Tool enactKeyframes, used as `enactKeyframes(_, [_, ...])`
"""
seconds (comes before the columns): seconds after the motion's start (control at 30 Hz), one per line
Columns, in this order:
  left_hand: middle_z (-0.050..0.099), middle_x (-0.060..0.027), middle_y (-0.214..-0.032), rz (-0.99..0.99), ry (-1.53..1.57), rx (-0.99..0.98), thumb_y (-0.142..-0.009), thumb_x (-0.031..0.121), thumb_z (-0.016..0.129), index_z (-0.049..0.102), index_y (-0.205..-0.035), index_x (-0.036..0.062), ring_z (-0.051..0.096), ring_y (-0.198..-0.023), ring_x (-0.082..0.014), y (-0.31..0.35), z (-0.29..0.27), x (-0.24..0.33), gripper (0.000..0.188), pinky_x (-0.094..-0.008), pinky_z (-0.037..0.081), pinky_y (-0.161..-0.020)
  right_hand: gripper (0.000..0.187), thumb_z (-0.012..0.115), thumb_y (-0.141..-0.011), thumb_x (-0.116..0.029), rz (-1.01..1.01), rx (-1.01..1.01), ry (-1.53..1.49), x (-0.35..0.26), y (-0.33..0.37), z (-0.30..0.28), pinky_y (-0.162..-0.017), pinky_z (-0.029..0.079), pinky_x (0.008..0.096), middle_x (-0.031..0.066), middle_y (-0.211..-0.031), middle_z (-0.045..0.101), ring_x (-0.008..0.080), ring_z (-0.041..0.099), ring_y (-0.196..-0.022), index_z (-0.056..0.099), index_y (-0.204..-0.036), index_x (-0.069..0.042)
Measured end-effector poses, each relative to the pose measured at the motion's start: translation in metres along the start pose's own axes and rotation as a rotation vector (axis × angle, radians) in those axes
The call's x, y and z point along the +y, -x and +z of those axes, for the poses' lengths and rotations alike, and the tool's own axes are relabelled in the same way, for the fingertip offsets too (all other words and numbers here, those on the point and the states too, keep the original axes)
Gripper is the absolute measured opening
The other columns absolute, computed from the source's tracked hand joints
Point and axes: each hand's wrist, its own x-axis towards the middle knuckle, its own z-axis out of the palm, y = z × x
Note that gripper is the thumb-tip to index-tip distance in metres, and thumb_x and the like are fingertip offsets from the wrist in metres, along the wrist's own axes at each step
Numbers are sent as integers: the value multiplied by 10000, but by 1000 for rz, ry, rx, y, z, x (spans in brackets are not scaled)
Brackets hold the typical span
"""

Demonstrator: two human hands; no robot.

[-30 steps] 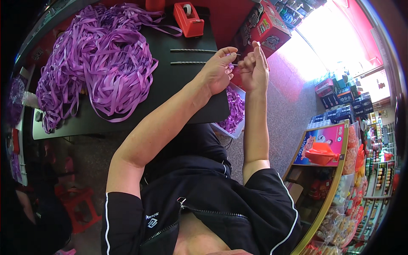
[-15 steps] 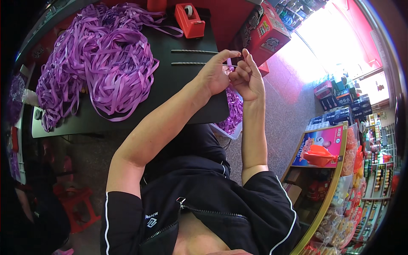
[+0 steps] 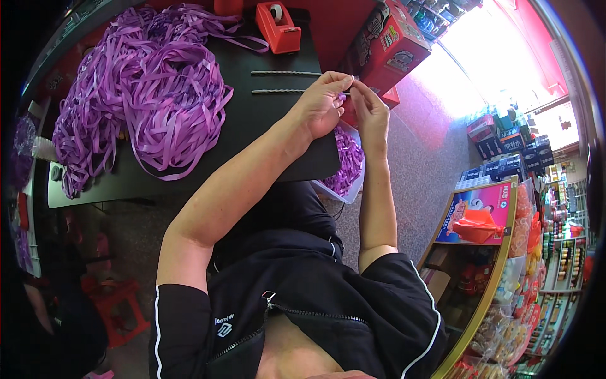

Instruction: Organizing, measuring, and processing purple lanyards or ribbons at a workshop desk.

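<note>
Two spiral metal rods [image 3: 278, 92], like long drill bits, stick out side by side over the black table, their right ends hidden behind my left hand [image 3: 323, 104]. A small bit of purple ribbon [image 3: 343, 96] shows at my left fingers, which are closed around it. My right hand [image 3: 371, 117] meets the left at the fingertips, its thumb and fingers pinched together; what it grips is too small to make out. Left of the rods lies a big heap of purple ribbon [image 3: 177, 107]. Beneath my hands, more purple ribbon [image 3: 346, 164] fills a pale bin [image 3: 350, 196].
A red tape dispenser [image 3: 278, 31] stands at the back of the black table [image 3: 265, 136]. Behind my hands is a red carton [image 3: 394, 47]. On the right are a display case [image 3: 473, 309] and stocked shelves [image 3: 562, 252]. A red stool [image 3: 117, 306] stands at lower left.
My right hand's fingers, raised and partly spread before, have come down into a pinch against the left fingertips. The left hand has barely moved.
</note>
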Motion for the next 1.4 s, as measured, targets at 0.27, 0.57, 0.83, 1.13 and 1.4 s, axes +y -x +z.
enactKeyframes(0.27, [442,-51,-1154,-53,-37,45,-843,262,715,555,-975,191,348,-1131,-206,-2,2,-2,219,-387,222,-1037,254,587,-921,-236,-199,8,26,-6,-37,-38,-853,449,285,87,-993,672,167,608,-969,715,-984,-25])
enactKeyframes(0.57, [379,-92,-1285,-46,-15,18,-847,258,707,559,-998,195,310,-1221,-248,-1,-1,-1,221,-409,143,-1097,281,626,-907,-244,19,-623,-160,-28,-68,-44,-864,429,260,36,-956,659,107,573,-925,674,-1022,7])
enactKeyframes(0.83, [17,-332,-1500,-76,117,55,-909,417,557,311,-1421,228,31,-1419,-397,6,9,4,599,-484,-36,-1135,192,670,-851,-204,174,-528,-247,4,-88,-43,-638,358,192,-30,-804,632,38,502,-720,704,-942,-38])
enactKeyframes(1.13, [8,-343,-1490,-58,153,62,-906,542,465,300,-1421,213,23,-1414,-407,6,7,6,633,-488,-103,-1124,214,686,-824,-193,307,-635,-120,15,-92,-19,-687,433,220,9,-816,665,74,566,-726,707,-938,-14])
enactKeyframes(1.4, [-12,-327,-1503,-63,158,63,-904,546,464,292,-1434,213,8,-1418,-403,7,8,6,648,-490,-104,-1124,212,667,-840,-239,281,-635,40,16,-95,-15,-691,428,209,-1,-842,665,70,570,-754,711,-926,-51])
